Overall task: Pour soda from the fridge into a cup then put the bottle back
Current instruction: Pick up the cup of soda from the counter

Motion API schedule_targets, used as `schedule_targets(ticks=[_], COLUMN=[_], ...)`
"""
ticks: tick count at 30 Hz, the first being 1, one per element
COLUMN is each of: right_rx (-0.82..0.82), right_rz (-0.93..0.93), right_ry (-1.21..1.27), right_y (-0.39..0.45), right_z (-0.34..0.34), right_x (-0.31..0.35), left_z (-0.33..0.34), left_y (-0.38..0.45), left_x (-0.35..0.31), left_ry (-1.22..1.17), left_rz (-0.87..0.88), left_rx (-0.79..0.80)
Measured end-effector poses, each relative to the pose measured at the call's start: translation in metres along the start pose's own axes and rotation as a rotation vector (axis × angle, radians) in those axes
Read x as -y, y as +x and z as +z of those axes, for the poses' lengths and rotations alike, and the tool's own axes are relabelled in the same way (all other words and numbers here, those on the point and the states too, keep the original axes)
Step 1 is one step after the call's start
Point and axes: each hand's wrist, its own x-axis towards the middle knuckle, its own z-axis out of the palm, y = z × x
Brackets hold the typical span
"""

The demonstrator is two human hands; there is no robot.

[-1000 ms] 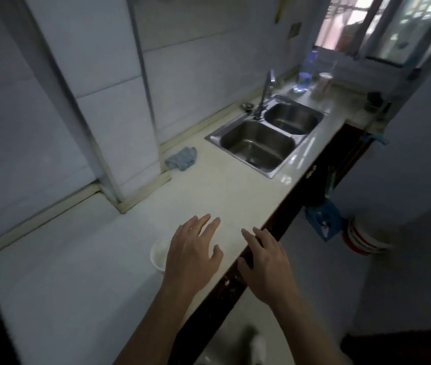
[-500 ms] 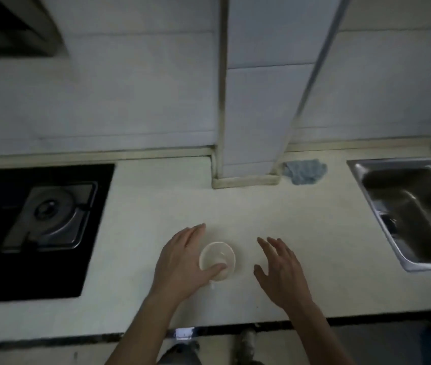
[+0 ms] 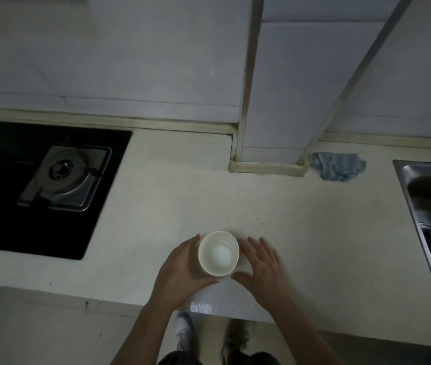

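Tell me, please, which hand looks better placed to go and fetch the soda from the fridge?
Probably the right hand: it lies open beside the cup, holding nothing. The left hand curls round the cup's side. No bottle or fridge shows.

Both arms are bare up to where the shot cuts off, no sleeves or rings showing. Dark trousers (image 3: 182, 359) down below, one pale shoe (image 3: 184, 330) and one darker shoe (image 3: 236, 335) on the floor.
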Motion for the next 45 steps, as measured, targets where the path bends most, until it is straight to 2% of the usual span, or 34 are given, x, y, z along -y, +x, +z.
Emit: schedule_targets(ticks=[6, 16, 21, 23, 27, 35, 45], right_rx=[-0.025, -0.076, -0.028, -0.07, -0.153, -0.263, -0.284], right_rz=[0.005, 0.03, 0.015, -0.008, 0.061, 0.053, -0.02], right_ry=[0.002, 0.075, 0.109, 0.197, 0.42, 0.453, 0.544], right_y=[0.003, -0.001, 0.001, 0.002, 0.005, 0.021, 0.039], right_z=[0.007, 0.013, 0.019, 0.013, -0.01, -0.059, -0.09], right_x=[0.009, 0.021, 0.017, 0.025, 0.054, 0.115, 0.18], left_z=[0.012, 0.015, 0.006, -0.003, -0.025, -0.085, -0.145], left_y=[0.008, 0.009, 0.008, 0.007, 0.004, -0.001, -0.01], left_x=[-0.001, -0.001, -0.009, -0.015, -0.031, -0.064, -0.076], left_ry=[-0.232, -0.328, -0.347, -0.353, -0.365, -0.41, -0.391], left_rz=[0.01, 0.048, 0.095, 0.122, 0.195, 0.29, 0.391], left_rx=[0.021, 0.034, 0.02, 0.001, -0.04, -0.152, -0.254])
